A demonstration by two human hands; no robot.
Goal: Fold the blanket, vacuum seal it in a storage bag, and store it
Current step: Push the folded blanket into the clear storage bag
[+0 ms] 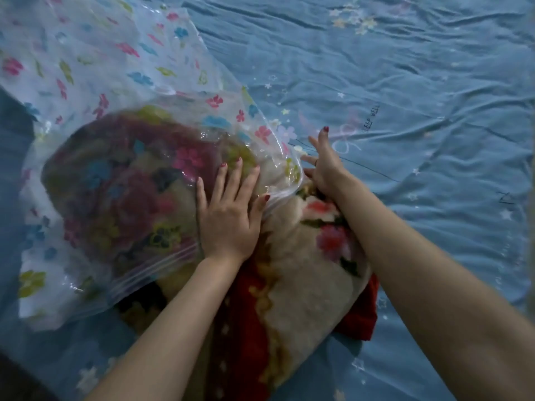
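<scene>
On a bed covered with a wrinkled blue sheet [405, 82] printed with small pale stars and flowers, a thick, folded fleece blanket [304, 256] in cream, red and pink floral pattern lies near the bed's near edge, roughly at the middle. Its far end sits inside a large clear plastic storage bag [101, 140] printed with pink, blue and green flowers, while its near end sticks out of the bag's open mouth toward the viewer. The zip-seal edge of the bag's mouth crosses over the blanket. The empty remainder of the bag lies crumpled and spread toward the far left corner of the bed.

Two bare forearms reach in from the near edge. The left hand [228, 215] lies flat on top of the bag, fingers straight and spread, pressing the plastic against the blanket underneath, with the thumb at the mouth's rim. The right hand [321, 166], just beside it to the right, is at the right edge of the bag's mouth; the forefinger points up and the other fingers curl toward the plastic rim, though whether they actually pinch it cannot be made out. Both hands have red-painted nails. The hands are close together but not touching.
</scene>
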